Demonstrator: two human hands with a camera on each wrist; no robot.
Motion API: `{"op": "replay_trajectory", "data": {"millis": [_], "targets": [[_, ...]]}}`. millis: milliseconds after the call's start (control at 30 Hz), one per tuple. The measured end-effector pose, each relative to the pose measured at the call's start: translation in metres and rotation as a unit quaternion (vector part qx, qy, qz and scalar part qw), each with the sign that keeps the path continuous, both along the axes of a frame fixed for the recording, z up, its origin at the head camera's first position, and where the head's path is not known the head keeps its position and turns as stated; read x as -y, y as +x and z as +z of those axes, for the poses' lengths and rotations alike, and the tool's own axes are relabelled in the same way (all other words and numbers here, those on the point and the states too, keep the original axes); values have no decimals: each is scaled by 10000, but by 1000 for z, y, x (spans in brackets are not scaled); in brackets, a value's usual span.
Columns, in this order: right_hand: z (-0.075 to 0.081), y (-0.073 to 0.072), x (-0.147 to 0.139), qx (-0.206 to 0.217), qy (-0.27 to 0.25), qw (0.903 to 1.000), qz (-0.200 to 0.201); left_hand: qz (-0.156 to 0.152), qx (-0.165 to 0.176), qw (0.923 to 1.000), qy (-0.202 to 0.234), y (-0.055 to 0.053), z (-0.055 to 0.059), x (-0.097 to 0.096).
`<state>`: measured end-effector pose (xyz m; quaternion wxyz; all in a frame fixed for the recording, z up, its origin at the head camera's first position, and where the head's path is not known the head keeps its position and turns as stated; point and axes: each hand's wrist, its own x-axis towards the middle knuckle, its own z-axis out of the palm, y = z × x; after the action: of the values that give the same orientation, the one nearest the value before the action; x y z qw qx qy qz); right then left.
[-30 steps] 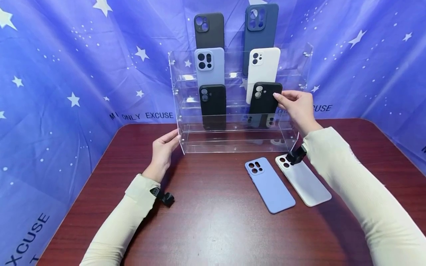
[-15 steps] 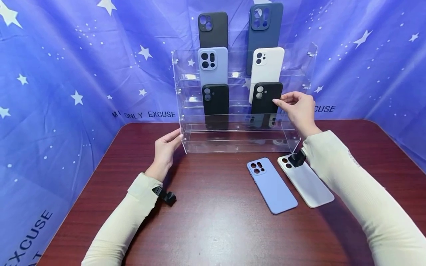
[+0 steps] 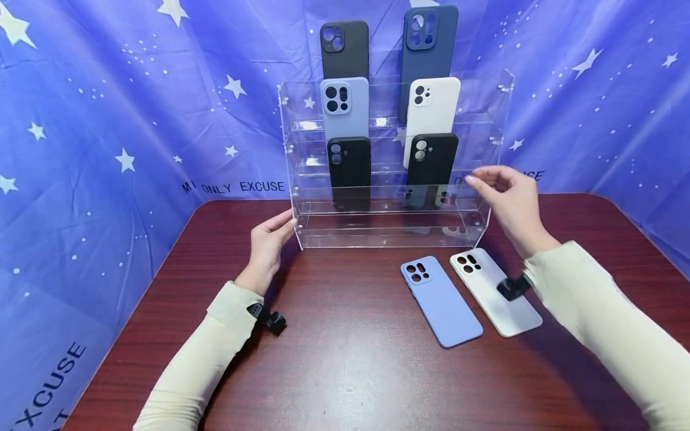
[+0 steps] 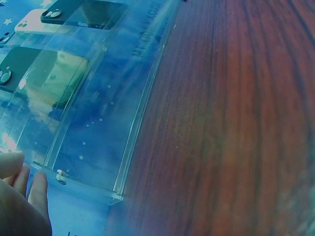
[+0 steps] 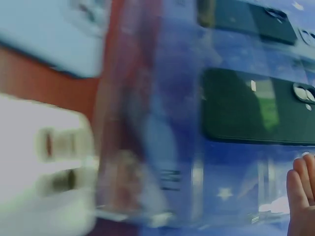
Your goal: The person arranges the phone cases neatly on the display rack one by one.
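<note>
A clear acrylic display rack stands on the table, with phone cases leaning in its tiers. My left hand holds the rack's left side panel between thumb and fingers; these fingers show at the panel in the left wrist view. Beside the rack's right side, my right hand hangs with loosely bent fingers and nothing in them. Nearest to it is a black phone case on the front tier. Another black case stands left of that one. Part of the right hand shows at the right wrist view's edge.
Behind them lean a light blue case, a white case, a dark grey case and a navy case. On the table lie a blue case and a pale case. A starry curtain hangs behind.
My right hand has let go of the black phone case on the right and moved right and down, away from it. The case stays leaning in the rack. My left hand keeps its place.
</note>
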<state>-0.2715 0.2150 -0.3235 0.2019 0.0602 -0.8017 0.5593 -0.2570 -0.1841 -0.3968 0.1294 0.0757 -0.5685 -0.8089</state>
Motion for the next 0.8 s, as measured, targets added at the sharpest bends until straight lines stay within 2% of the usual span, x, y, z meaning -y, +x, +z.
{"op": "replay_trajectory", "data": {"millis": [200, 367, 500, 667, 733, 800], "targets": [[-40, 36, -26, 411, 897, 9950, 169, 33, 2, 10000, -12, 0, 1, 0], [-69, 48, -48, 947, 839, 9905, 547, 47, 0, 10000, 18, 0, 1, 0], [-78, 56, -54, 1372, 984, 9822, 829, 23, -17, 10000, 56, -1, 0, 0], [-85, 65, -54, 2076, 1599, 9602, 963, -19, -28, 10000, 53, -1, 0, 0], [-87, 66, -54, 2222, 1692, 9540, 1094, -22, -32, 10000, 60, -1, 0, 0], [-88, 66, -54, 2225, 1732, 9519, 1200, -18, -40, 10000, 63, -1, 0, 0]]}}
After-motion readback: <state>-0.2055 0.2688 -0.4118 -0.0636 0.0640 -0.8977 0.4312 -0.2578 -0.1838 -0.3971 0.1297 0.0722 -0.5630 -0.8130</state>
